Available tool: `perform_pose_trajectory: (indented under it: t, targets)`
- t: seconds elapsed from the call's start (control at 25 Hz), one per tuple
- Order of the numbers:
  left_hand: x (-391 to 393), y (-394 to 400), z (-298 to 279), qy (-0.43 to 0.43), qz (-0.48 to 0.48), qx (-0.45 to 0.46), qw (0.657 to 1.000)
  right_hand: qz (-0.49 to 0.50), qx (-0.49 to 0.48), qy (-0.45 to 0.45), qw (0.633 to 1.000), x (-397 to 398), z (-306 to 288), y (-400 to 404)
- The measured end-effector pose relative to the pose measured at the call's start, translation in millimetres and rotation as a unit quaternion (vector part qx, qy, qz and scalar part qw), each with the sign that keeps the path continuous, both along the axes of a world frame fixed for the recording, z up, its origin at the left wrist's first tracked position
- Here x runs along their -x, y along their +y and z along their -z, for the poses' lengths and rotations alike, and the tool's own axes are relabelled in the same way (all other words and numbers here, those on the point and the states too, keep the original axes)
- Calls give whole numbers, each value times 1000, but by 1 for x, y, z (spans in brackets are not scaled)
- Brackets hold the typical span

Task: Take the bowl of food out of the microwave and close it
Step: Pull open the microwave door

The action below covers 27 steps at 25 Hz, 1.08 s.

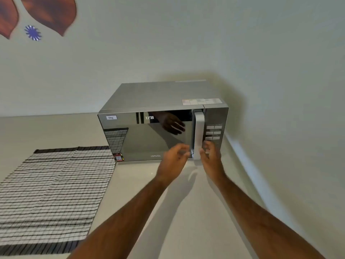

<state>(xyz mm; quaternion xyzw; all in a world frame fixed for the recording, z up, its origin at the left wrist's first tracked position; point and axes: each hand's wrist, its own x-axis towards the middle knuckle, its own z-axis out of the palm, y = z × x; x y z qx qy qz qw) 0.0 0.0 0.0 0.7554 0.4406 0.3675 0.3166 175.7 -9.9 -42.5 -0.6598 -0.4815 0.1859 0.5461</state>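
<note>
A silver microwave [155,98] stands on the counter in the wall corner, its mirrored door [141,141] shut. A white vertical handle [198,131] runs down the door's right side. My left hand [172,156] hovers just left of the handle's lower end, fingers curled and apart, holding nothing. My right hand [210,154] is just right of the handle's lower end, in front of the button panel [213,132], fingers apart. Both hands are blurred. The mirrored door hides the inside, so no bowl is visible.
A black-and-white striped cloth [50,195] lies flat on the pale counter [177,212] to the left of the microwave. Walls close in behind and to the right. Red leaf shapes and a blue flower sticker [33,32] decorate the wall at top left.
</note>
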Motion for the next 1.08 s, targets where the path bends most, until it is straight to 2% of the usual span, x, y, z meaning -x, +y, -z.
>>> perform_pose_trajectory:
  t: [0.2,0.48,0.8,1.08]
  targets:
    - [-52,21,-37,-66,27,66,995,-78,77,17,994,-4,0,6]
    - [-70,31,-36,-66,23,60,996,-84,127,-1,988,-8,5,7]
    - [-52,24,-32,-26,54,40,997,-94,102,-31,990,-8,23,-6]
    - [-38,5,-19,-60,61,36,996,-100,88,7,991,2,28,-31]
